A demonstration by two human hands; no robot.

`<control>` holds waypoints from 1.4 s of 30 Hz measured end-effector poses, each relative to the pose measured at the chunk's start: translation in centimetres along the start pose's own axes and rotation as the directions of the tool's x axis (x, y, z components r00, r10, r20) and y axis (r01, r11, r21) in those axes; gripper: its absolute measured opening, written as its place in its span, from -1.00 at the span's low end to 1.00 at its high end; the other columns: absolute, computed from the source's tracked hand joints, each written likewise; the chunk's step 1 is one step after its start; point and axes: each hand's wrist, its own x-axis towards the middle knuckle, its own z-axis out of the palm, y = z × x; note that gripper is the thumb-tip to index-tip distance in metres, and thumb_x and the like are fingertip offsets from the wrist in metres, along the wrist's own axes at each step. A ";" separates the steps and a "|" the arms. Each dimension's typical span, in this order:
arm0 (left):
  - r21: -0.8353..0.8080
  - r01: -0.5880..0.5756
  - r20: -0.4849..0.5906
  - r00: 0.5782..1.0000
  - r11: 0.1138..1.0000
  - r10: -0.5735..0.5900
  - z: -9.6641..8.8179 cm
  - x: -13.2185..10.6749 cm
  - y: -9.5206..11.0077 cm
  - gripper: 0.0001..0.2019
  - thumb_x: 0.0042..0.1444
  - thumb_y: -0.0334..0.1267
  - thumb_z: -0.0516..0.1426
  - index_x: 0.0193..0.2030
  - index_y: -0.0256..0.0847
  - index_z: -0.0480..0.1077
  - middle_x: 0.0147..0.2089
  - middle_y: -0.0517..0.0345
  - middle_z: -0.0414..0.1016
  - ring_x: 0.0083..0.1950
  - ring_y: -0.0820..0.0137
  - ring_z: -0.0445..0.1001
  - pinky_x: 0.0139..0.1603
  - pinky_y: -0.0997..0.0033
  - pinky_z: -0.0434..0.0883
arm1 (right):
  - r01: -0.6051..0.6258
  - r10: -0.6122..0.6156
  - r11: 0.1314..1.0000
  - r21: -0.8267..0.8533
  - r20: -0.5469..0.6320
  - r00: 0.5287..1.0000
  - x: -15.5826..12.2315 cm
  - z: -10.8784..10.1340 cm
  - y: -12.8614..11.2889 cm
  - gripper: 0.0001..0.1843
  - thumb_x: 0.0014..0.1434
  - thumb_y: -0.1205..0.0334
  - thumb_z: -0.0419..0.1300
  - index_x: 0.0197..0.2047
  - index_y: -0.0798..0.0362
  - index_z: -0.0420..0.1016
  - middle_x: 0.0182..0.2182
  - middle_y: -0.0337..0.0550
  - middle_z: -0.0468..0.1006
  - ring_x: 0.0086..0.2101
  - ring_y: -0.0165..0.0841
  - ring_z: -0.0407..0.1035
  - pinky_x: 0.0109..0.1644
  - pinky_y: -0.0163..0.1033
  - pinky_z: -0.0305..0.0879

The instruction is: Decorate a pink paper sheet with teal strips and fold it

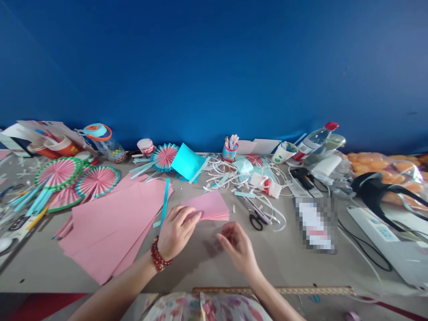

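Observation:
A small pink paper (pixel 209 205) lies on the table in front of me, with several layers showing along its near right edge. My left hand (pixel 179 232), a red bead bracelet at its wrist, has its fingers and thumb closed on the left end of this paper. Just below the paper's right corner, my right hand (pixel 237 247) is loosely curled and apart from it, with nothing visible in it. To the left of my left hand, large pink sheets (pixel 117 218) lie in an overlapping pile. A blue paper strip (pixel 165 200) stretches over their right edge.
Black-handled scissors (pixel 257 220) lie right of the paper. Behind are white paper strips (pixel 217 176), a blue sheet (pixel 187 161), a pen cup (pixel 230 152) and a plastic bottle (pixel 314 140). Pleated paper fans (pixel 97 182) rest at left. A pixelated object (pixel 316 225) and a white case (pixel 388 245) lie right.

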 end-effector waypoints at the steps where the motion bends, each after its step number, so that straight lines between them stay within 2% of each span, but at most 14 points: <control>1: -0.003 0.012 0.016 1.000 1.000 -0.012 0.1 -0.2 -0.2 -0.68 0.28 -0.41 0.08 0.13 -0.09 0.43 -0.04 0.04 0.49 -0.03 0.28 0.40 0.00 0.23 0.39 | 0.140 -0.153 0.971 -0.193 -0.055 0.987 -0.2 -0.5 0.0 -0.81 0.21 0.10 0.22 -0.20 0.03 0.41 -0.35 -0.13 0.54 -0.38 -0.30 0.43 -0.30 -0.17 0.38; 2: -0.010 0.015 0.031 0.999 1.000 -0.014 0.3 -0.5 -0.4 -0.68 0.30 -0.39 0.07 0.13 -0.06 0.43 -0.05 0.04 0.48 -0.05 0.30 0.39 -0.03 0.25 0.38 | 0.275 -0.316 0.886 -0.373 -0.053 0.947 -0.2 -0.9 0.0 -0.83 0.20 0.17 0.23 -0.15 0.02 0.43 -0.27 -0.08 0.55 -0.26 -0.24 0.45 -0.16 -0.10 0.37; 4: -0.019 -0.006 0.066 0.998 1.000 0.007 0.7 -1.0 -0.4 -0.70 0.32 -0.35 0.06 0.13 -0.01 0.43 -0.08 0.06 0.46 -0.08 0.31 0.38 -0.08 0.29 0.36 | 0.462 -0.531 0.647 -0.606 0.077 0.844 0.2 -1.2 -0.3 -0.70 0.20 0.28 0.22 0.02 -0.01 0.43 -0.05 -0.02 0.53 -0.02 -0.14 0.36 0.10 0.02 0.24; 6: -0.017 -0.031 0.110 0.993 0.999 0.033 1.0 -1.5 -0.2 -0.73 0.32 -0.31 0.06 0.09 0.00 0.46 -0.11 0.07 0.46 -0.10 0.31 0.38 -0.10 0.29 0.34 | 0.547 -0.562 0.502 -0.670 0.228 0.795 0.9 -1.1 -0.4 -0.66 0.23 0.33 0.18 0.08 0.00 0.42 0.01 -0.04 0.52 0.02 -0.15 0.31 0.16 0.03 0.16; 8: -0.005 -0.045 0.162 0.986 0.999 0.046 1.1 -1.9 0.1 -0.76 0.33 -0.31 0.05 0.04 -0.03 0.48 -0.13 0.07 0.47 -0.12 0.31 0.38 -0.12 0.29 0.33 | 0.600 -0.527 0.457 -0.657 0.343 0.777 1.7 -0.8 0.1 -0.80 0.27 0.35 0.14 -0.05 0.01 0.47 -0.12 -0.10 0.56 -0.11 -0.24 0.35 0.04 -0.07 0.22; 11: -0.003 -0.058 0.227 0.972 0.998 0.057 1.3 -2.6 0.2 -0.77 0.34 -0.36 0.01 -0.02 -0.15 0.47 -0.19 0.07 0.48 -0.15 0.32 0.38 -0.12 0.27 0.32 | 0.643 -0.483 0.444 -0.625 0.437 0.758 2.1 -0.8 1.4 -0.85 0.30 0.35 0.10 -0.18 0.02 0.50 -0.27 -0.15 0.56 -0.24 -0.29 0.34 -0.15 -0.16 0.22; 16: -0.017 -0.036 0.265 0.963 0.999 0.039 1.4 -3.3 0.0 -0.81 0.32 -0.39 0.00 -0.21 -0.23 0.43 -0.21 0.07 0.49 -0.16 0.32 0.39 -0.08 0.23 0.32 | 0.646 -0.477 0.459 -0.610 0.444 0.758 1.9 -1.1 2.3 -0.83 0.33 0.33 0.08 -0.16 0.05 0.50 -0.25 -0.11 0.57 -0.21 -0.29 0.35 -0.12 -0.18 0.20; 22: -0.035 -0.016 0.288 0.957 0.999 0.025 1.7 -3.1 -0.2 -0.81 0.31 -0.38 0.00 -0.27 -0.23 0.41 -0.23 0.07 0.48 -0.17 0.32 0.40 -0.07 0.23 0.32 | 0.630 -0.435 0.510 -0.586 0.456 0.776 2.3 -0.3 1.6 -0.85 0.33 0.30 0.10 -0.17 0.03 0.51 -0.25 -0.11 0.56 -0.21 -0.30 0.36 -0.12 -0.18 0.23; 26: -0.015 -0.020 0.278 0.960 1.000 0.024 1.5 -2.7 0.0 -0.87 0.27 -0.38 0.06 -0.20 -0.22 0.45 -0.21 0.07 0.50 -0.13 0.31 0.41 -0.05 0.23 0.33 | 0.617 -0.444 0.564 -0.549 0.429 0.787 2.8 0.0 1.0 -0.81 0.35 0.29 0.07 -0.19 0.03 0.51 -0.28 -0.11 0.56 -0.24 -0.31 0.35 -0.14 -0.20 0.24; 29: -0.004 -0.053 0.242 0.969 0.999 0.052 1.3 -2.4 0.3 -0.84 0.24 -0.40 0.09 -0.11 -0.18 0.47 -0.20 0.10 0.53 -0.10 0.32 0.42 0.00 0.21 0.32 | 0.618 -0.447 0.581 -0.529 0.428 0.786 3.0 0.1 0.6 -0.80 0.36 0.27 0.05 -0.19 0.04 0.52 -0.30 -0.11 0.55 -0.25 -0.32 0.33 -0.15 -0.20 0.23; 36: -0.040 -0.012 0.227 0.974 0.999 0.020 1.2 -2.1 0.6 -0.83 0.27 -0.38 0.08 -0.10 -0.15 0.48 -0.17 0.14 0.56 -0.06 0.32 0.43 0.09 0.17 0.29 | 0.633 -0.466 0.578 -0.515 0.429 0.774 3.1 0.2 0.1 -0.81 0.34 0.32 0.05 -0.19 0.04 0.51 -0.30 -0.13 0.55 -0.25 -0.32 0.32 -0.14 -0.20 0.19; 42: -0.075 -0.028 0.183 0.982 0.997 0.041 1.3 -1.9 0.7 -0.81 0.26 -0.42 0.06 -0.13 -0.15 0.49 -0.23 0.16 0.57 -0.10 0.35 0.46 0.11 0.15 0.30 | 0.638 -0.478 0.572 -0.515 0.423 0.770 3.2 0.0 -0.1 -0.82 0.33 0.33 0.07 -0.22 0.02 0.51 -0.33 -0.15 0.55 -0.27 -0.33 0.31 -0.15 -0.20 0.19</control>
